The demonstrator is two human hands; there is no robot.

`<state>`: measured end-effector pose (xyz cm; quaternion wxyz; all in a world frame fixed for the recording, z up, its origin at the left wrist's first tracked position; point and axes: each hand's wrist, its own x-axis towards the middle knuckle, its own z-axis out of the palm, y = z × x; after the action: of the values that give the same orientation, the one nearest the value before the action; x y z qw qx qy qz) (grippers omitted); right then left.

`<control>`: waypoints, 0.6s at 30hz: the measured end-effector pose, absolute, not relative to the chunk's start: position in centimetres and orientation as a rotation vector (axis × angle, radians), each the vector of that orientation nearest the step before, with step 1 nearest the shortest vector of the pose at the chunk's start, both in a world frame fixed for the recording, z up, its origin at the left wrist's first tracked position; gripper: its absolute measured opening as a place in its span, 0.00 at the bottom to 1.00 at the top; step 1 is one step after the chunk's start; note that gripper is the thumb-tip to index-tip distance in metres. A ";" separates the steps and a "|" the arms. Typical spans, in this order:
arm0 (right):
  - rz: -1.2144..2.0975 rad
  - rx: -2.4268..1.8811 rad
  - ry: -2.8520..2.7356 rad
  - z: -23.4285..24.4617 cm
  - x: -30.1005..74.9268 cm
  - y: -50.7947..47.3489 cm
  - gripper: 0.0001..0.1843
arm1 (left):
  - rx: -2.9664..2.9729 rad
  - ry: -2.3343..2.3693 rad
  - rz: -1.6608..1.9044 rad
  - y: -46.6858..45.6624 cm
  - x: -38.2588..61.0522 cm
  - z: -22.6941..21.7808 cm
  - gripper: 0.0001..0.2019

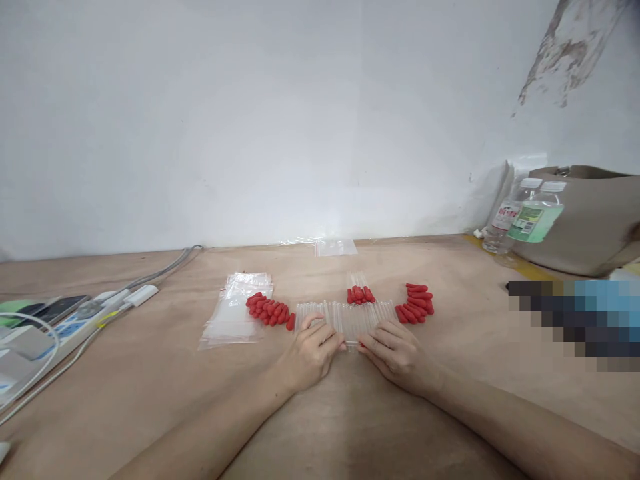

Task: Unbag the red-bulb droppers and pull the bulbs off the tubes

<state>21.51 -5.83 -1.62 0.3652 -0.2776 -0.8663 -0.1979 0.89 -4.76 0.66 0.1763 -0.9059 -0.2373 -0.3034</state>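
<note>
A row of clear plastic tubes lies side by side on the wooden table. My left hand and my right hand rest at the near edge of this row, fingers curled and pinching at the tubes' ends. Red rubber caps lie in a pile at the left, and another pile at the right. Behind the row are a few tubes fitted with red caps.
A stack of small clear zip bags lies left of the caps, one more bag by the wall. A power strip with cables and phones is at far left. Two water bottles and a beige bag stand at right.
</note>
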 end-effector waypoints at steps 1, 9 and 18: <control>-0.532 -0.704 -2.239 -1.7 21.6 -5.9 0.06 | -2.576 -0.675 -0.863 -4.8 0.8 0.7 0.09; -0.667 -0.612 -2.260 -1.3 22.5 -6.4 0.11 | -2.604 -0.646 -0.885 -5.0 0.8 0.9 0.09; -0.922 -0.614 -2.142 1.0 24.2 -6.6 0.13 | -2.523 -0.792 -1.046 -4.3 0.1 0.3 0.09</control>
<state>24.24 -6.61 0.97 0.3571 -0.2380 -0.8296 -0.3571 0.09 -4.32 0.34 0.1482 -0.8774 -0.2754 -0.3638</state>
